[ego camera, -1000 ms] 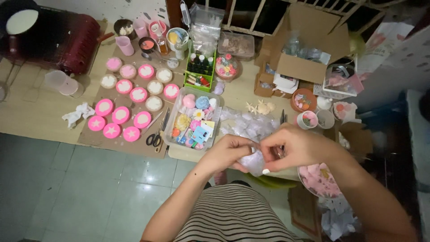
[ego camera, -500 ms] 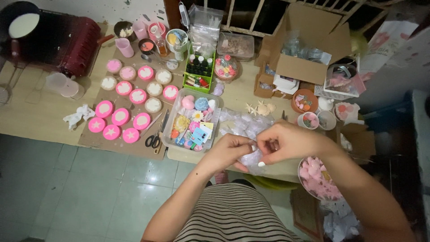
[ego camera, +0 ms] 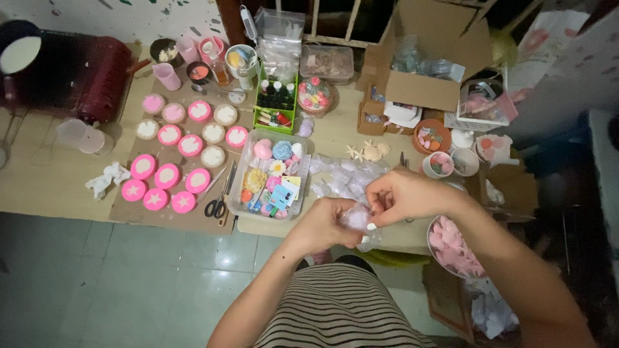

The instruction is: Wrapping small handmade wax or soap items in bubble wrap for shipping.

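Your left hand (ego camera: 324, 227) and right hand (ego camera: 405, 196) meet just above the near edge of the low table (ego camera: 39, 187), both closed on a small clear plastic packet (ego camera: 358, 219) with something pale inside. Your left hand cups it from below with fingers curled, and your right hand pinches its top between thumb and fingertips. The packet sits between the two hands, in front of your striped shirt (ego camera: 342, 309).

Just beyond your hands, a heap of similar clear packets (ego camera: 345, 177) lies on the table. To their left stands a clear plastic tray (ego camera: 240, 174) filled with small coloured shapes, among them a pink one, a blue rose and a yellow flower. Left of the tray, black-handled scissors (ego camera: 218, 205) rest on a sheet of cardboard (ego camera: 129, 216), which carries rows of round pink moulds (ego camera: 169, 175) with pale fillings, some star-shaped. A crumpled white cloth (ego camera: 107, 179) lies at the left of the cardboard.

On the far side stand a green rack of little bottles (ego camera: 276, 102) and an open cardboard box (ego camera: 425, 84). To your right, near your right forearm, a bowl of pink pieces (ego camera: 451, 248) sits low
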